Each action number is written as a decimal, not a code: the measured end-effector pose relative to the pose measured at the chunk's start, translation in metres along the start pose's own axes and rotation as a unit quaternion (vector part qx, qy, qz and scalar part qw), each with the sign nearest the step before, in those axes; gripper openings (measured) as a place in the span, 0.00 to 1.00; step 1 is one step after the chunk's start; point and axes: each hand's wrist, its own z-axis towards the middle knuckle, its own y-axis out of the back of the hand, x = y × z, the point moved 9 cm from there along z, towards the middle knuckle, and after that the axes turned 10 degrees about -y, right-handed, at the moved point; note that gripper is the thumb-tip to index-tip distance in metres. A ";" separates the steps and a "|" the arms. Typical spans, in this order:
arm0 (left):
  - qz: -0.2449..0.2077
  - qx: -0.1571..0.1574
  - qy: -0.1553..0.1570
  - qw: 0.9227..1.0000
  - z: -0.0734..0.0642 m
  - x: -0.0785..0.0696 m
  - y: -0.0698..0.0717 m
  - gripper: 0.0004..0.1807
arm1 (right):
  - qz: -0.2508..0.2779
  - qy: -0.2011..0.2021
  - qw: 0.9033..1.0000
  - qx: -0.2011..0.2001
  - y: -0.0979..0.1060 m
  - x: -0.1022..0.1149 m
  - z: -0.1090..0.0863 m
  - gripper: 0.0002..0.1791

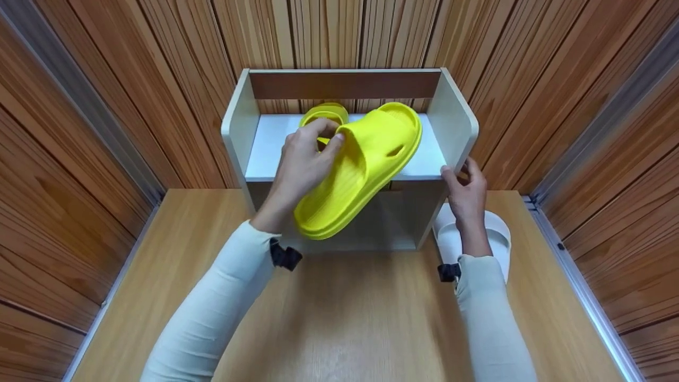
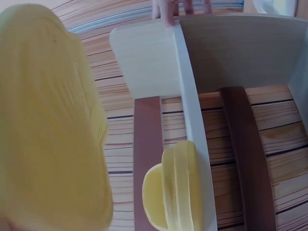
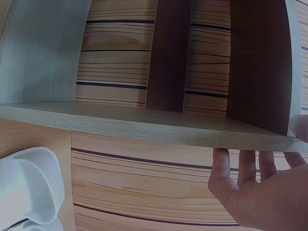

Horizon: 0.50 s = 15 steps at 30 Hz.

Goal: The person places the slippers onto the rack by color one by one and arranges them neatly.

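Observation:
A yellow slipper [image 1: 384, 140] hangs tilted over the front of the top shelf [image 1: 270, 154] of a small white rack [image 1: 459, 122]. My left hand [image 1: 307, 154] pinches it by the strap's edge, thumb on top. Its sole [image 2: 53, 125] faces the left wrist camera. The other yellow slipper [image 1: 328, 110] sits on the same shelf, partly hidden behind my left hand. At the rack's right side panel, my right hand [image 1: 468, 193] grips the edge, with the thumb at the shelf's front and the fingers [image 3: 248, 166] against the outer face.
White slippers [image 3: 36, 185] lie on the wooden floor right of the rack, partly under my right forearm. The rack's lower compartment [image 1: 366, 223] is open at the front. Wood-plank walls [image 1: 329, 32] stand behind and on both sides, with metal rails [image 1: 578, 281] along the floor edges.

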 end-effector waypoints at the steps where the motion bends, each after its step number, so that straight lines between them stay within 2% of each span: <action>1: 0.002 0.000 0.003 1.000 0.004 0.001 -0.002 0.12 | 0.000 0.000 1.000 0.001 0.000 0.000 0.000 0.37; 8: 0.041 0.008 0.026 0.999 0.028 0.007 -0.016 0.11 | -0.004 0.021 1.000 -0.005 0.001 0.003 0.000 0.34; 15: 0.068 0.009 0.083 0.994 0.045 0.024 -0.023 0.11 | 0.000 0.033 0.999 -0.007 -0.001 0.004 -0.003 0.35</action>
